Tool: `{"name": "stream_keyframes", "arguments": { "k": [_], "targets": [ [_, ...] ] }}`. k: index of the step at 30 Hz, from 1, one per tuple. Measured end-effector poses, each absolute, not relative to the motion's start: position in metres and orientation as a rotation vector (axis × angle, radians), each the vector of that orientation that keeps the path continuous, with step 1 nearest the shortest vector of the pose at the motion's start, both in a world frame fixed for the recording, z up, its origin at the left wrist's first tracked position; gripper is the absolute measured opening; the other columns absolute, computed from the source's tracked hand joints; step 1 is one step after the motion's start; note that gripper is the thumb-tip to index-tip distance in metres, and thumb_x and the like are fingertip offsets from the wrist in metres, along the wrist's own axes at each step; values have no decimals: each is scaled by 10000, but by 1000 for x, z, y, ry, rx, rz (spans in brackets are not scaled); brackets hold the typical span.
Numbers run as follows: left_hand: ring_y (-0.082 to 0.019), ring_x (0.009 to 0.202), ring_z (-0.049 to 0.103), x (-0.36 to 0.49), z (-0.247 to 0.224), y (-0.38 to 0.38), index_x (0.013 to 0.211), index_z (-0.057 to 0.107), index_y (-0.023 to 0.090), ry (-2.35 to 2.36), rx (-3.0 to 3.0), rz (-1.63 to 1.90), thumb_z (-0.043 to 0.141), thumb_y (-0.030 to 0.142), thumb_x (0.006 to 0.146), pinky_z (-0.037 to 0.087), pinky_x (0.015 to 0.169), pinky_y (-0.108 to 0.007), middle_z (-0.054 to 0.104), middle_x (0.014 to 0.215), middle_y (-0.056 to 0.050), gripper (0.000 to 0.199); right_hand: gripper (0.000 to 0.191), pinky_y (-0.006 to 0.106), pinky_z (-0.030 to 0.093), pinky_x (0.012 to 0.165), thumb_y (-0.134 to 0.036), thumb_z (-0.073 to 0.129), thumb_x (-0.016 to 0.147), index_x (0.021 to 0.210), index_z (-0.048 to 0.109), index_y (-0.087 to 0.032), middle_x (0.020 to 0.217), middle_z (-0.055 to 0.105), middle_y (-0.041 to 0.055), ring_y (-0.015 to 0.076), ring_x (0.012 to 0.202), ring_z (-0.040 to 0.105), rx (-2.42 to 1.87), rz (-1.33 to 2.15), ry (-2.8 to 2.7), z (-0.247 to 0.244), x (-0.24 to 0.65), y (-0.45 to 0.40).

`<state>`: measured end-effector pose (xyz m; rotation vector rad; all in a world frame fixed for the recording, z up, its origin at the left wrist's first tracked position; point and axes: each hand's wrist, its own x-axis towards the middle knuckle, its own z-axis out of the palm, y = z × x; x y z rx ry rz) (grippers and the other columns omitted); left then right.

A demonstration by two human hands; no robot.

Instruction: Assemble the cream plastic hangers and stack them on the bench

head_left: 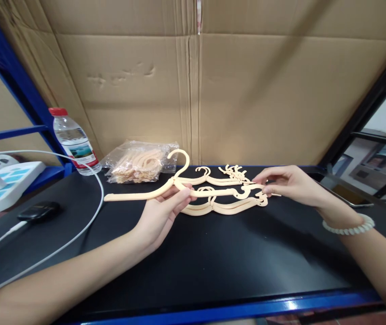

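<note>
A cream plastic clothes hanger (pixel 132 196) is held above the table, its hook pointing up. My left hand (pixel 159 215) is closed around it just right of its middle. At its right end, my right hand (pixel 292 186) pinches a small cream hook (pixel 243 194); whether the hook is joined to the hanger or only touching it, I cannot tell. Behind and below the held hanger lie more cream hangers (pixel 230 208), their hooks partly overlapped by it. A small heap of loose hooks (pixel 232 171) sits just left of my right fingers.
A clear plastic bag (pixel 139 163) of cream parts lies at the back of the black table (pixel 206 262). To the left are a water bottle (pixel 78 146), a white power strip (pixel 13 185), a black device (pixel 40 211) and a white cable (pixel 91 221). Cardboard (pixel 128 90) stands behind.
</note>
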<state>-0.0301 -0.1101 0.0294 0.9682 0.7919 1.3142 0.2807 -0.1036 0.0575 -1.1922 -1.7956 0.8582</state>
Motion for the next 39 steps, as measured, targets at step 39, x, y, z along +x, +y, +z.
{"name": "stream_keyframes", "arguments": {
  "k": [39],
  "targets": [
    [-221,917,669,-96,28,-69,875,740,234,886,2848,651,681,328,813,508,814,-268,734,985,-85,127,102,275,446,596,-291,639,767,748,656,-192,686,677,15,166,654,612,-1633,749,-2420,51,339,-85]
  ]
}}
